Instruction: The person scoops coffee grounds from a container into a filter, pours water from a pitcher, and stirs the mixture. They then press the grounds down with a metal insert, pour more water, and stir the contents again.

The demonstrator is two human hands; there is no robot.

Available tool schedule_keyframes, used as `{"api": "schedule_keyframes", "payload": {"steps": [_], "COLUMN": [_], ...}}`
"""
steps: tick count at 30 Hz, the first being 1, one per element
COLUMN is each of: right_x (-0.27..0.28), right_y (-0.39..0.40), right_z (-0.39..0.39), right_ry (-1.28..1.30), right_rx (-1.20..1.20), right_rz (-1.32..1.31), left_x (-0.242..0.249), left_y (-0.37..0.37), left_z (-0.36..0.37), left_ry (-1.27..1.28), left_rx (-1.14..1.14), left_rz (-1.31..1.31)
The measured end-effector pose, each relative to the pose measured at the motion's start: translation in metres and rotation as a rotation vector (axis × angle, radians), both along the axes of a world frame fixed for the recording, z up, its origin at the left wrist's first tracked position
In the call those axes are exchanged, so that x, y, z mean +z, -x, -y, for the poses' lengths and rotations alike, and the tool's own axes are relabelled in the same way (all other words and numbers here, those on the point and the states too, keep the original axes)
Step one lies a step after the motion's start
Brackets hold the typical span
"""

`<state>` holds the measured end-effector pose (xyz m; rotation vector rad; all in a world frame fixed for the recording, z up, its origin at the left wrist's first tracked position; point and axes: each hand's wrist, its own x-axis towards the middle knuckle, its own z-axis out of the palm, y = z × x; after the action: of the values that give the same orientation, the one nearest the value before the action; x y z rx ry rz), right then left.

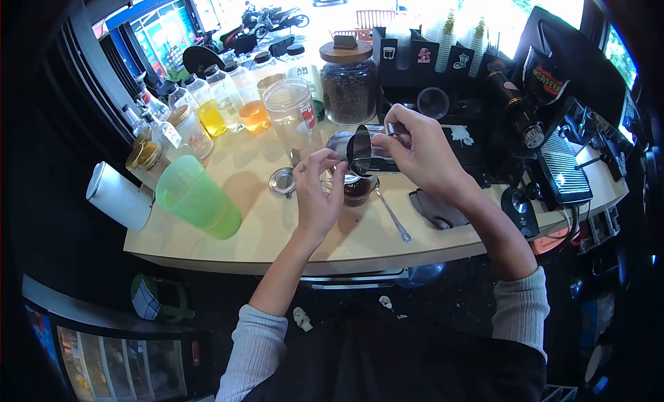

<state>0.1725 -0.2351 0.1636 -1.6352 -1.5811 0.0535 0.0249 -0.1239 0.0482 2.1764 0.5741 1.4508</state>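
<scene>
My right hand (418, 150) is closed on the handle of a small metal cup (360, 150), which is tilted so its dark round mouth faces sideways. My left hand (320, 194) has its fingers bent and pinched at the near side of that cup's rim. Just below the metal cup, a small glass bowl (358, 192) with dark brown contents stands on the wooden counter (277, 243). Beside it, at the right, lies a metal spoon (394, 215). A round metal-rimmed lid (282, 182) is left of my left hand.
A green pitcher (197, 194) stands at the left, near a white canister (119, 194). A tall clear container (292, 115), several bottles and a jar of dark beans (348, 84) line the back. A dark cloth (439, 208) and an espresso machine (553, 153) are at the right.
</scene>
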Motion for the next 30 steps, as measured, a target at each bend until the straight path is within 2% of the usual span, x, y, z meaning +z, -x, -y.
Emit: {"api": "schedule_keyframes", "payload": {"steps": [2, 4, 14, 16, 20, 30], "right_x": [-0.001, -0.003, -0.003, -0.004, -0.005, -0.007], "right_y": [-0.002, -0.004, -0.015, -0.018, -0.019, -0.022], "right_z": [0.0, 0.002, 0.007, 0.006, 0.003, -0.004], "right_ry": [-0.011, -0.001, 0.002, 0.002, -0.022, -0.066], "right_rx": [0.001, -0.007, -0.063, -0.091, -0.073, -0.06], "right_rz": [0.017, -0.058, -0.117, -0.043, -0.055, 0.004], "left_x": [0.001, 0.004, 0.001, 0.004, 0.008, 0.016], "left_y": [0.001, 0.002, 0.007, 0.008, 0.008, 0.008], "left_z": [-0.001, -0.002, -0.007, -0.006, -0.007, -0.006], "left_ry": [0.011, -0.096, -0.087, 0.099, -0.014, 0.11], "left_rx": [0.004, 0.02, 0.004, -0.06, -0.057, -0.111], "left_rz": [0.007, 0.038, 0.042, 0.051, 0.067, 0.037]}}
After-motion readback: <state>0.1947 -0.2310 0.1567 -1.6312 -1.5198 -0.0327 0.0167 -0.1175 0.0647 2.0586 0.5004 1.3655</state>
